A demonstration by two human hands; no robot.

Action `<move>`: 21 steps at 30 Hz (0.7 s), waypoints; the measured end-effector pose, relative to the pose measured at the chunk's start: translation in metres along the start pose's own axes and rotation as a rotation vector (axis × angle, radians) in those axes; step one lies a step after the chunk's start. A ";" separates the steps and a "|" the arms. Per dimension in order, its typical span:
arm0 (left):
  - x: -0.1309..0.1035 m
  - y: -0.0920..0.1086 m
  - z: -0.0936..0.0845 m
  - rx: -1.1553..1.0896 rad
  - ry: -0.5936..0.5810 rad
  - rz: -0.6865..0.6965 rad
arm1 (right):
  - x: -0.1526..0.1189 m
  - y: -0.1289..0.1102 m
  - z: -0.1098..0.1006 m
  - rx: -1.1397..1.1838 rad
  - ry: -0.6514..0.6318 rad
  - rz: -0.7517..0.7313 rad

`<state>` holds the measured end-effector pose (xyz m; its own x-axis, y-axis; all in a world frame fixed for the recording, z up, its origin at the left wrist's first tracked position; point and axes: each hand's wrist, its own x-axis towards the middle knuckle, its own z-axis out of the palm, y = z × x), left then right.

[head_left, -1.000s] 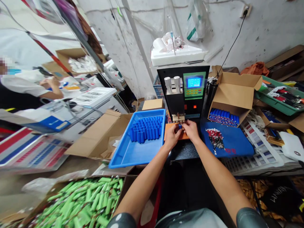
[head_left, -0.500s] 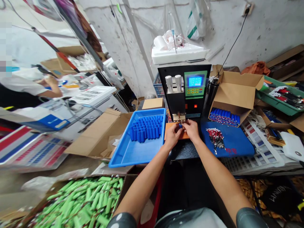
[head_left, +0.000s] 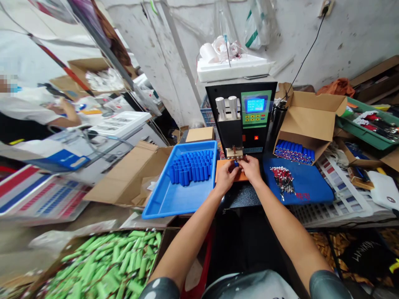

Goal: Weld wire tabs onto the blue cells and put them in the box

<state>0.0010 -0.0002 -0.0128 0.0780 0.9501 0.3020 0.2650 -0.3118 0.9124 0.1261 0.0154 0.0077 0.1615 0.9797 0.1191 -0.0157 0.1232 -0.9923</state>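
Both hands, left (head_left: pixel 225 176) and right (head_left: pixel 250 167), stay pinched together on a small blue battery cell (head_left: pixel 237 163), just below the electrodes of the spot welder (head_left: pixel 242 120). Nothing has shifted since a second ago, so the cell seems still under welding.

Plastic, cardboard and metal on a cluttered worktop

The blue tray (head_left: pixel 174 199) is smooth, glossy plastic; the blue cells (head_left: pixel 191 168) in it look matt-wrapped, as does the small cell (head_left: pixel 236 163) pinched between the bare left hand (head_left: pixel 226 177) and right hand (head_left: pixel 251 169). The welding machine (head_left: pixel 241 118) has a matt black casing and bright metal tips. The boxes (head_left: pixel 311 118) are rough brown cardboard; the blue mat (head_left: pixel 311 189) looks soft and dull; the wall (head_left: pixel 343 37) is rough, stained plaster.
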 end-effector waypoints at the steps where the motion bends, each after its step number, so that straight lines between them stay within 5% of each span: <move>1: 0.000 0.000 0.000 0.000 0.000 0.001 | 0.000 0.000 0.000 -0.007 0.002 -0.002; 21: 0.000 0.002 0.001 -0.032 -0.011 0.015 | -0.013 -0.006 -0.010 0.115 -0.087 0.119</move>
<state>0.0020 -0.0011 -0.0116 0.0927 0.9453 0.3129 0.2324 -0.3261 0.9163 0.1340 0.0006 0.0121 0.0662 0.9978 0.0089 -0.1427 0.0183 -0.9896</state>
